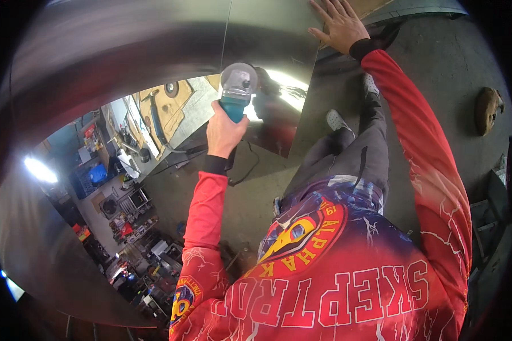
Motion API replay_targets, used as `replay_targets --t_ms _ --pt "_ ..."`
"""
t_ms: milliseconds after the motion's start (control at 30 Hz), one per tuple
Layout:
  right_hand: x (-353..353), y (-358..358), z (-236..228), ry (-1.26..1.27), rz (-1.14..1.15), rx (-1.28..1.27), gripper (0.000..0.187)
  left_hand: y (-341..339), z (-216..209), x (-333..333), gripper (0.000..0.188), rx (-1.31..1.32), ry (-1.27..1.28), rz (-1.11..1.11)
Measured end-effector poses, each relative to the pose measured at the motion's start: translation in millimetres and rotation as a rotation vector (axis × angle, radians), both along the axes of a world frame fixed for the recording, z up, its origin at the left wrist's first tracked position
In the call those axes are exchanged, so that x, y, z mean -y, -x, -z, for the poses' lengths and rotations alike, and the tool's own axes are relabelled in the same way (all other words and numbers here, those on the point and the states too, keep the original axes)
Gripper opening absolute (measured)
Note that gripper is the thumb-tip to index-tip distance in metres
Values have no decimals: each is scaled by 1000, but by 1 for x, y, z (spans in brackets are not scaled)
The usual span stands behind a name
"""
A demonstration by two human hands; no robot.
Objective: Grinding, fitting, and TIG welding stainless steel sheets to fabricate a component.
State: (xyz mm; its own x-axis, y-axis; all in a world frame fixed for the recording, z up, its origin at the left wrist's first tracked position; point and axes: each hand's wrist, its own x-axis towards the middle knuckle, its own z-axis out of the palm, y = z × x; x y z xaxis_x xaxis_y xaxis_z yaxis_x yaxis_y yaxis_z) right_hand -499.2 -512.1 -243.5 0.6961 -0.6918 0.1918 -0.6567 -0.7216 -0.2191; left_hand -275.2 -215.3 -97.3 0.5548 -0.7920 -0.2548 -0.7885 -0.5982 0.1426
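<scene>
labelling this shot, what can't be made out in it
Grinder: head view, grip mostly hidden by the left hand.
Right hand: head view, some fingertips cut off by the top edge.
Clutter, lower left: head view, much too small to identify.

Sheet metal (pixel 276 34) across the top of the frame is showing a smooth, brushed sheen, its corner near frame centre reflecting glossily. The angle grinder (pixel 234 107) is presenting smooth teal plastic below a grey, metallic-looking head. The jersey (pixel 347 267), lower right, is appearing as smooth printed cloth; the trousers (pixel 318 162) are looking matt. The floor (pixel 438 74), upper right, is resembling matt concrete.
</scene>
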Motion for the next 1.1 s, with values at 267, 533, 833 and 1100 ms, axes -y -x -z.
replay_targets --t_ms 267,533,833,1100 --pt "-1 0 -3 3 -2 20 86 16 -1 0 68 42 -60 -3" --pt "-2 2 -3 -25 -2 25 85 33 -16 -4 65 -57 -176 60" --pt "-1 2 0 -42 2 21 86 41 -21 2 67 -102 -237 96" --pt "-1 0 3 -21 7 26 87 63 -20 2 61 -71 -210 45"
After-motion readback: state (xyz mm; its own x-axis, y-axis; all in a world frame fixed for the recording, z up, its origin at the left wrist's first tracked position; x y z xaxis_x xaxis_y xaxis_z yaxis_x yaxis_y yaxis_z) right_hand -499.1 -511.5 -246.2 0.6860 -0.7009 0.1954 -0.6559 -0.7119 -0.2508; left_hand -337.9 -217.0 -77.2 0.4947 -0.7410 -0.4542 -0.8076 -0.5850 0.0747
